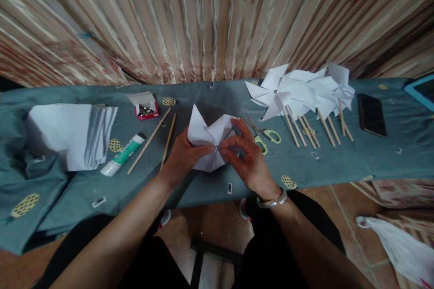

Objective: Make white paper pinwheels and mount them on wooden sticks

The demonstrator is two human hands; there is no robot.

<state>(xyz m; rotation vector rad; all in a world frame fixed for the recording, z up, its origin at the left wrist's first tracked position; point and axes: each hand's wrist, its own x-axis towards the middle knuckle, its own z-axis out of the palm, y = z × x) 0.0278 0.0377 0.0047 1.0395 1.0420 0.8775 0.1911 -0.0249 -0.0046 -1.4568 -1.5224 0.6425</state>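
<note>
A white paper pinwheel (210,134) without a stick is held up over the middle of the table. My left hand (183,153) grips its left side, the thumb pressed near the centre where the folded tips meet. My right hand (246,153) has thumb and index finger pinched at that centre on what looks like a small metal pin (218,146), mostly hidden by the fingertips. Its other fingers touch the right-hand blade. Just beyond my right hand lie scissors (271,136) with light green handles. Left of the pinwheel rest two wooden sticks, one pale (149,141) and one darker (168,140).
An open red box (147,109) holds small metal pieces. A glue tube (124,153) and stacked white paper (63,135) lie at left. Several finished pinwheels on sticks (288,90), a phone (372,114) and a blue-edged tablet (422,91) are at right. A curtain (203,22) hangs behind.
</note>
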